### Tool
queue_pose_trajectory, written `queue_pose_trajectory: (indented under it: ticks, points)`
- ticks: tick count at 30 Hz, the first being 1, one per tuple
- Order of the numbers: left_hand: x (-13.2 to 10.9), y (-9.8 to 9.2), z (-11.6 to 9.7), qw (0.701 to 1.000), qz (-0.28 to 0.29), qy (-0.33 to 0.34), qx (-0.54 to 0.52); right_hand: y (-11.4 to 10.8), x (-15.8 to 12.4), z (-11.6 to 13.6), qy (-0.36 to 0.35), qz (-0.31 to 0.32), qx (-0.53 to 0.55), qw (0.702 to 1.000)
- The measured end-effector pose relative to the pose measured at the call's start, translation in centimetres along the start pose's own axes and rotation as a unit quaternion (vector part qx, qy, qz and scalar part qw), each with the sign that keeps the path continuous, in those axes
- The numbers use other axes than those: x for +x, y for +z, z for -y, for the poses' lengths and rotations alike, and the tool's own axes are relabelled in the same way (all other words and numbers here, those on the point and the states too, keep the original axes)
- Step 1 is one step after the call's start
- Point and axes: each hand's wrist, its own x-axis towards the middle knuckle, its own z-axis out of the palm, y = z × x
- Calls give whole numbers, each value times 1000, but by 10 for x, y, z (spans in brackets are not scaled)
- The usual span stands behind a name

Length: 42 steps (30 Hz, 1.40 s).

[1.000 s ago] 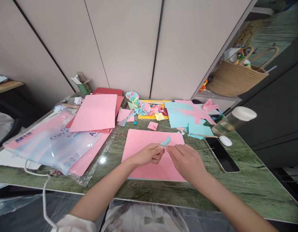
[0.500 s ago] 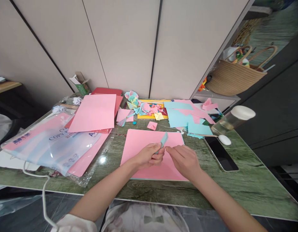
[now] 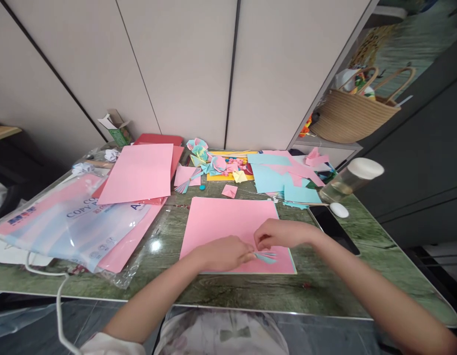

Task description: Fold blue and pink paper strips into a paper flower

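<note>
My left hand (image 3: 228, 253) is closed on one end of a light-blue folded paper (image 3: 266, 258), low over the pink sheets. Its free end fans out to the right in thin strips. Just above it is my right hand (image 3: 273, 234), its fingertips pinched together close to the left fingertips. Whatever sits in that pinch is too small or too hidden to make out. Beneath both hands lies a stack of pink paper (image 3: 217, 217) with light-blue edges showing at its right side.
Behind the stack are a small pink folded square (image 3: 229, 191), a fringed paper piece (image 3: 187, 181), paper flowers (image 3: 218, 164) and blue sheets (image 3: 265, 178). A phone (image 3: 334, 229), a white oval object (image 3: 339, 210) and a clear cup (image 3: 343, 185) stand right; a plastic paper pack (image 3: 84, 222) lies left.
The light-blue paper has gone from pointing upward to lying low and pointing right, its strips now showing. My right hand has moved from beside the left hand to above it. The view shifted slightly.
</note>
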Motion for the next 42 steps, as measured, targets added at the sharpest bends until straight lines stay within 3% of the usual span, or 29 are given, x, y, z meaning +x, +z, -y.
queue_pose_trajectory:
  ticks: [3, 6, 8, 14, 18, 21, 28, 37, 39, 42]
  points:
    - [4, 12, 4, 996, -12, -34, 85, -7, 16, 13, 43, 2, -113, 993]
    - [6, 15, 11, 989, -75, -85, 91, -3, 27, 38, 101, -45, -291, 950]
    - [7, 12, 16, 985, -119, -111, 57, 5, 31, 51, 96, -102, -357, 923]
    - [13, -1, 22, 955, -185, -127, -192, 27, 30, 54, 95, -295, -443, 841]
    - [17, -5, 18, 885, -140, -103, -431, 36, 24, 43, 73, -383, -457, 800]
    - [15, -8, 15, 840, -119, -62, -526, 43, 22, 34, 50, -448, -437, 778]
    - [11, -10, 14, 785, -94, 11, -612, 58, 26, 17, 10, -543, -376, 751]
    - [15, 2, 13, 746, -109, -3, -656, 60, 27, 3, -69, -561, -391, 727]
    - [16, 3, 13, 746, -124, -10, -654, 62, 28, 2, -82, -559, -366, 739]
    - [16, 1, 16, 766, -147, 8, -625, 62, 26, 6, -75, -558, -228, 795]
